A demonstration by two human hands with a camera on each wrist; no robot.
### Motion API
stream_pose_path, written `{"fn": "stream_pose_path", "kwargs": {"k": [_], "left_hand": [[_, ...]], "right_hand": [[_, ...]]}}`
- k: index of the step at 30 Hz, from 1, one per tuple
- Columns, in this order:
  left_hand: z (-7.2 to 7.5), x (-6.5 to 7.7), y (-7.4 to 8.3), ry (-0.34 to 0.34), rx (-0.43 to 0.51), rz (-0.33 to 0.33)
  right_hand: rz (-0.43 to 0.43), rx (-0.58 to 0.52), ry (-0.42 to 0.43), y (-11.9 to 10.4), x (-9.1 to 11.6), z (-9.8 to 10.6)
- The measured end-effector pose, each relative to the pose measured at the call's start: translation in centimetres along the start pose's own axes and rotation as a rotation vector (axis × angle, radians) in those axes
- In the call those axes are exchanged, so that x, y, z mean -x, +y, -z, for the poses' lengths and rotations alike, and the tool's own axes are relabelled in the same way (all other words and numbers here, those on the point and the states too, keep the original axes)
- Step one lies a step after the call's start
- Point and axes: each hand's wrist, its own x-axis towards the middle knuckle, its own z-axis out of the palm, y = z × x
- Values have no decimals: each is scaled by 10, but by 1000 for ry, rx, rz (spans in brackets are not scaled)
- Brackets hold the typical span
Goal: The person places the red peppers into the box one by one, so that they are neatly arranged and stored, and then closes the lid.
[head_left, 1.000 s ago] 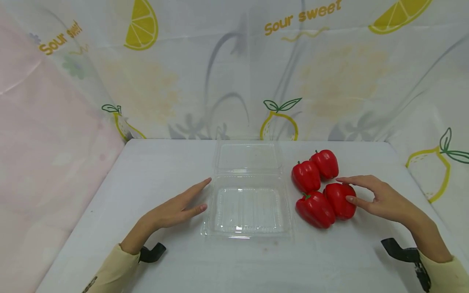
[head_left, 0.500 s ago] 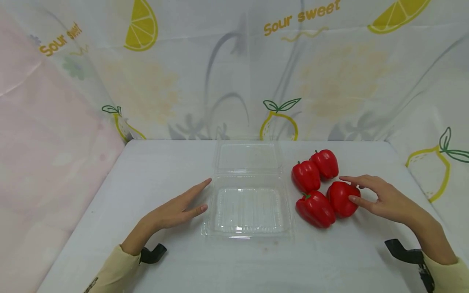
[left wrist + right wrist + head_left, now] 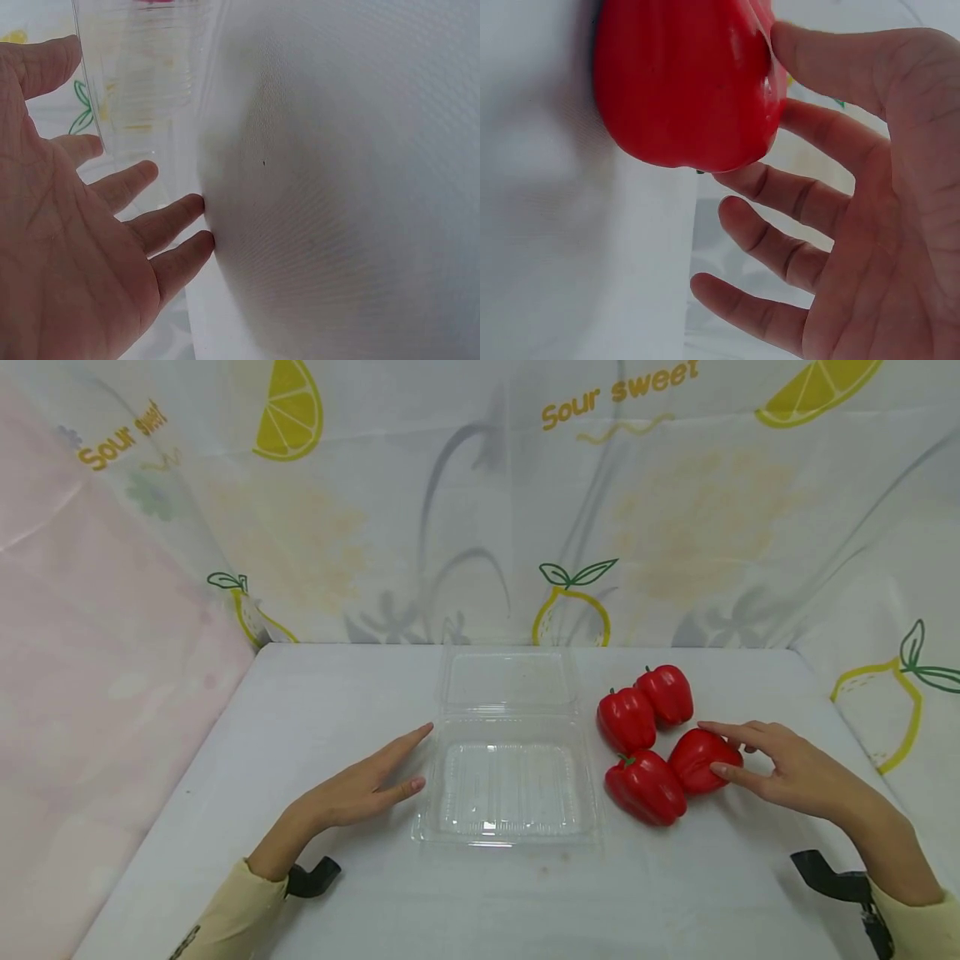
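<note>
On the right of the table in the head view lies a group of red bell peppers. My right hand (image 3: 798, 772) holds the rightmost bell pepper (image 3: 696, 763) lightly, thumb on its near side and forefinger at its far side; the right wrist view shows the other fingers spread behind it. Against it lies a second pepper (image 3: 647, 787) with a green stem, and two more peppers sit farther back. My left hand (image 3: 348, 795) has its fingers extended beside the left edge of a clear plastic clamshell container (image 3: 510, 789), whose lid lies back away from me.
A white-covered table (image 3: 480, 910) carries everything. Behind it hangs a lemon-print cloth (image 3: 450, 510), with a pinkish cloth (image 3: 112, 610) on the left. One pepper (image 3: 666, 695) stands at the back of the group, touching another pepper (image 3: 627, 720).
The rightmost pepper has turned and shifted slightly right and back under my right hand, which moved a little right. My left hand and the container have stayed in place.
</note>
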Motion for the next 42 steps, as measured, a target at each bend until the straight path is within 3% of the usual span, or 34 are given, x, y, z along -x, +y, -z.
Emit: {"fn": "stream_pose_path", "kwargs": {"k": [14,25,42], "left_hand": [[0,0,1,-11,14,17],[1,1,2,-13,22,24],[1,0,2,-6,12,17]], "right_hand": [[7,-13,0,0,0,-1],[-44,-33,27,2,1,-8],[-25,32,203,-16,3,12]]}}
